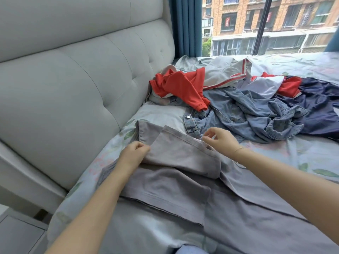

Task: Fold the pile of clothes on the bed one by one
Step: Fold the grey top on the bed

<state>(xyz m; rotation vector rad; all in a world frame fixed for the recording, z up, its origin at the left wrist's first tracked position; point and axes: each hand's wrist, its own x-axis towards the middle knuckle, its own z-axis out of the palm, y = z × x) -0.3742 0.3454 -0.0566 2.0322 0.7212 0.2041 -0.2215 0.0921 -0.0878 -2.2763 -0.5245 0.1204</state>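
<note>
A grey garment (176,182) lies spread on the bed in front of me, with one part folded back over itself. My left hand (134,152) pinches the left edge of that folded part. My right hand (219,138) pinches its far right corner between thumb and fingers. Behind it lies the pile: a red shirt (185,87), denim clothes (247,114), a grey garment with red stripes (225,74), a dark blue garment (319,107) and a white and red piece (266,87).
The bed has a pale floral sheet (293,154). A padded light grey headboard (73,88) runs along the left. Blue curtains (185,24) and a large window (275,24) stand behind the bed. A grey nightstand (16,233) sits at the lower left.
</note>
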